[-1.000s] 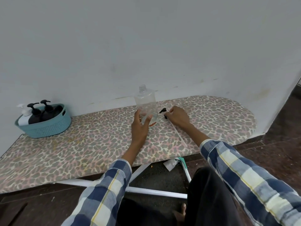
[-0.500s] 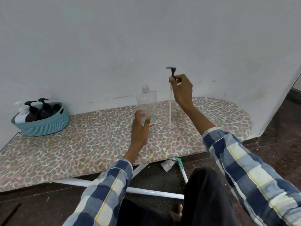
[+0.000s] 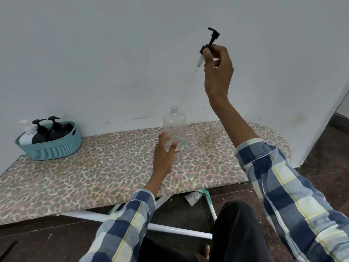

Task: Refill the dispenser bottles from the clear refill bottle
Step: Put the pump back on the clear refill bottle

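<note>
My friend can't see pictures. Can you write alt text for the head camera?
A right hand lifts a black pump with a long tube above an open clear plastic bottle, steadied by the left hand.

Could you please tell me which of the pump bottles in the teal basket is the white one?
The leftmost bottle in the teal basket, with a white body and white pump; the two bottles to its right are black with black pumps.
</note>
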The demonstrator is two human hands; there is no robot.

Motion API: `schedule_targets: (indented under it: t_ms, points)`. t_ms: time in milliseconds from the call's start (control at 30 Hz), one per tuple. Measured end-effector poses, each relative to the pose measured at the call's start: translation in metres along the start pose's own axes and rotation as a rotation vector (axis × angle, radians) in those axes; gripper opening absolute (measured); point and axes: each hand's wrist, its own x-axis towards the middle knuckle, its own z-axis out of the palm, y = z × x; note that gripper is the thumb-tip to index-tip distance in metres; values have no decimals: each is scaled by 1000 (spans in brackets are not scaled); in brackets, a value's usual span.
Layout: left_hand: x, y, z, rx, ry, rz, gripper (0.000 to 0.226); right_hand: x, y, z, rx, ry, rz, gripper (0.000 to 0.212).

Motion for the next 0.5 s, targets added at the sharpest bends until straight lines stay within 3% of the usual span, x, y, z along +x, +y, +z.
schedule_targets:
  t_ms: [267,500]
  points:
    - [-2,2,-1,-2,4,9,50,6,0,-6,44,85,69,21]
    - [-2,4,-1,7,-3,13,54,2,7,-6,47,62,70,21]
